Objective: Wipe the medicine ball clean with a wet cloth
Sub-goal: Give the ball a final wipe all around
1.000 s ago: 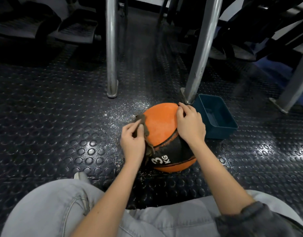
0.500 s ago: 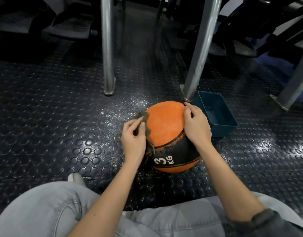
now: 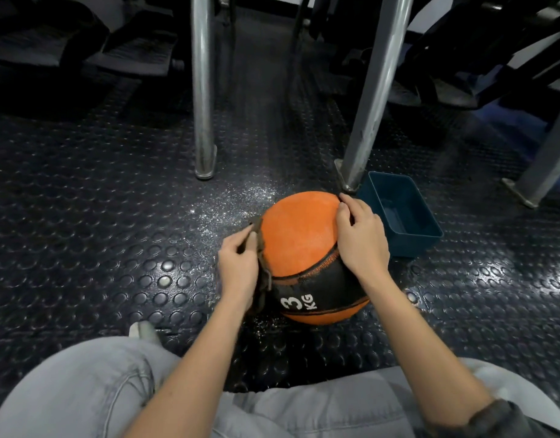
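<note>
Teal bin (image 3: 411, 245) beside ball (image 3: 297, 235) | steel leg (image 3: 367, 121) behind | cloth (image 3: 261, 279) left side

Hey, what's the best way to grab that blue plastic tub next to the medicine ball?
Pinch the rim of the open rectangular dark-blue plastic tub at its right long wall, from above. It sits upright, and the orange medicine ball and a metal leg crowd its left side.
</note>
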The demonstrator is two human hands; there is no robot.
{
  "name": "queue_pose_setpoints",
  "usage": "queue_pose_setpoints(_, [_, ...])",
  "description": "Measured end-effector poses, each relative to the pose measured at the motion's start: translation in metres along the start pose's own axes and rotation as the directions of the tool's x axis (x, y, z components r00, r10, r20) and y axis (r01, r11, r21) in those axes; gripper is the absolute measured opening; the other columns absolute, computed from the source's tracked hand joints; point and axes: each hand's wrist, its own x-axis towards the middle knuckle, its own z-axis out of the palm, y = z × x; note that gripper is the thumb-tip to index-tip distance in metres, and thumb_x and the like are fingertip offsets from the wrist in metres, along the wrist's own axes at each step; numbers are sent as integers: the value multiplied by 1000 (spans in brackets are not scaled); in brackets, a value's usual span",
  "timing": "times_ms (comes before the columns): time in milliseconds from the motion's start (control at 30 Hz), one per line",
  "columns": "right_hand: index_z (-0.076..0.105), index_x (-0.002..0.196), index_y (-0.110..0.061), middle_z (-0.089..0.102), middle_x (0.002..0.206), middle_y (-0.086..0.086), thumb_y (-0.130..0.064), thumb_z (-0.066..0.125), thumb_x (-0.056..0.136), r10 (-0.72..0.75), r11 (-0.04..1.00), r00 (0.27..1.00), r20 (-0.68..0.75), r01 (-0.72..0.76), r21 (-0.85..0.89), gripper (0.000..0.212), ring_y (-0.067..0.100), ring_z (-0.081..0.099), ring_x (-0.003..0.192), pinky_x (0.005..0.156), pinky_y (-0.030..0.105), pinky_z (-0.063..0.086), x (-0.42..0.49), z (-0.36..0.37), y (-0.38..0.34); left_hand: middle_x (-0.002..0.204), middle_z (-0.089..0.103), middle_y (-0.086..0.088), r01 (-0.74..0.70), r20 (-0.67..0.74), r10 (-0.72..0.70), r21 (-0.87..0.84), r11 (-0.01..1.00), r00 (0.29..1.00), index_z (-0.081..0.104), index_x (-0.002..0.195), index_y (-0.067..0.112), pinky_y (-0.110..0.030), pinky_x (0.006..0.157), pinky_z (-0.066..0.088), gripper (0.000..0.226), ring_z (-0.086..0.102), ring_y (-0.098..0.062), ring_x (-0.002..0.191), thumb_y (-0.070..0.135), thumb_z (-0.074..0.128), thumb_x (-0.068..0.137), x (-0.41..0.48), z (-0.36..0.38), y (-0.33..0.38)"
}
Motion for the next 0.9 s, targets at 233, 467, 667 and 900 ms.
queue_pose_setpoints(233, [33,141,-43,25,154,-7,-55,40,93,-79,996,971,225,70,50,50,26,15,142,116,48,12,7,-8,3,107,56,17,-706,268,654,253,661,708,70,107,30,-17,95,28,31,46,-12,103,40,51,84,-39,16,30])
queue_pose_setpoints(467, [13,136,-60,-5,157,-13,-68,70,50,-295,945,822,487,326,22,103,18,-12,144,114,57,-4,-6,-12,-3,116,56,2,-176,50,171,127,976,984,64,118,13,-22,97,36,25,52,-14,112,15,53,95,10,-13,39])
queue_pose_setpoints(667, [15,131,-64,2,157,-15,-68,80,43,-265,955,841,471,298,6,110,18,-6,144,114,59,2,9,-10,-5,106,55,11,-496,159,469,305,813,868,71,107,15,-7,89,31,22,49,-2,103,10,59,89,-8,-13,41])
queue_pose_setpoints(900, [22,126,-65,10,155,-12,-71,78,43,-287,954,797,531,290,80,100,18,3,143,114,57,11,33,-17,4,104,60,10,-735,388,625,313,601,677,73,102,16,-4,91,26,24,45,1,96,15,59,83,-37,-14,34])
